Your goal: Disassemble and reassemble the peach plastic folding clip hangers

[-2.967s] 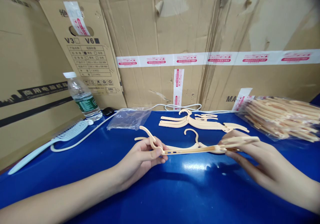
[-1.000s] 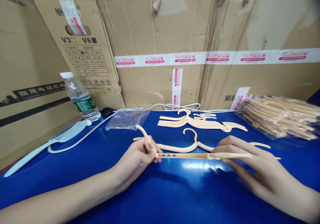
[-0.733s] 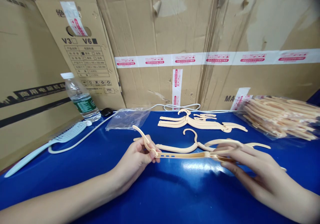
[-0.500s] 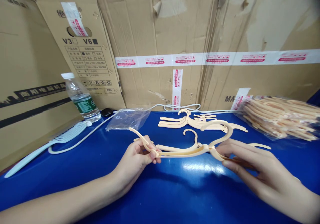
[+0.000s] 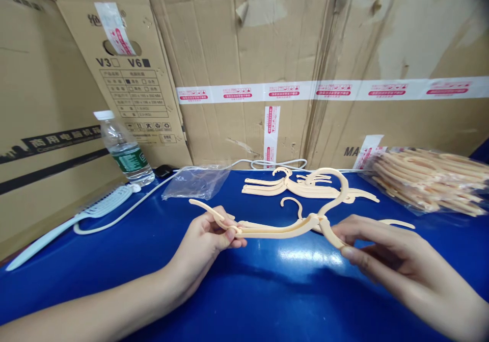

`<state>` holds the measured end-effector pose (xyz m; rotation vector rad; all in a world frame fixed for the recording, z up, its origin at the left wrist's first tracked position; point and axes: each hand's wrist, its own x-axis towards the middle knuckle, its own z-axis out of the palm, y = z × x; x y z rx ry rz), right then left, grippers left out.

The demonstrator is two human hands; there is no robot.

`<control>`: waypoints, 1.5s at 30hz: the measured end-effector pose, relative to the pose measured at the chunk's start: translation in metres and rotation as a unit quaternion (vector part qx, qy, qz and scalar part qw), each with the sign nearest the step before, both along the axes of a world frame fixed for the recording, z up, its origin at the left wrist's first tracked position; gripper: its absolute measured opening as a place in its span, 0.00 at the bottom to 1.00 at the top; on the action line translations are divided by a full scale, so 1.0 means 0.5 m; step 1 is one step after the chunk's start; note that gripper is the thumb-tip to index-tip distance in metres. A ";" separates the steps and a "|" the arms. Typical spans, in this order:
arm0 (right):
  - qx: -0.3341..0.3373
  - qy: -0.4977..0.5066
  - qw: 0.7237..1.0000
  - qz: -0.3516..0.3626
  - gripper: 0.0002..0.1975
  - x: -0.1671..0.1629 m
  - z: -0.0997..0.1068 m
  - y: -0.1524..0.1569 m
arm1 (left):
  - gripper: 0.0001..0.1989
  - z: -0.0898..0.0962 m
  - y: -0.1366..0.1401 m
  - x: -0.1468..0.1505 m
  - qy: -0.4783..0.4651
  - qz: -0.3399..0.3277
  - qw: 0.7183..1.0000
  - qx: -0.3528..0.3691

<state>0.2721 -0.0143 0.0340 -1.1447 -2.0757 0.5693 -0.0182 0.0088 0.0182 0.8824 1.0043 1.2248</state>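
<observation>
Between my two hands, above the blue table, is a beige plastic folding hanger [image 5: 282, 232] with its hook upright. My left hand [image 5: 210, 235] pinches the left arm of it at a joint, where a thin end piece sticks out up and to the left. The fingers of my right hand [image 5: 385, 255] are closed on the right arm just below the hook; the rest of that arm is hidden behind them. Another beige hanger [image 5: 292, 200] lies on the table right behind the held one, partly covered by it.
Farther back lie several stacked hangers [image 5: 263, 189] with small loose pieces. A plastic bag of beige parts [image 5: 428, 179] is at the right. An empty clear bag [image 5: 194, 181], a water bottle [image 5: 128, 153], a pale hairbrush [image 5: 103, 202] and a white cable [image 5: 126, 214] lie left, before cardboard boxes [image 5: 244, 41].
The held hanger has turned a little, so its hook stands more upright and farther left. Its left end piece has tipped flatter. My right fingers now show more of the right arm.
</observation>
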 end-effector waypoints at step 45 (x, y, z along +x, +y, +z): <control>0.127 -0.291 0.948 0.034 0.13 0.033 -0.028 0.053 | 0.27 0.019 -0.075 0.004 0.550 -0.250 0.677 0.421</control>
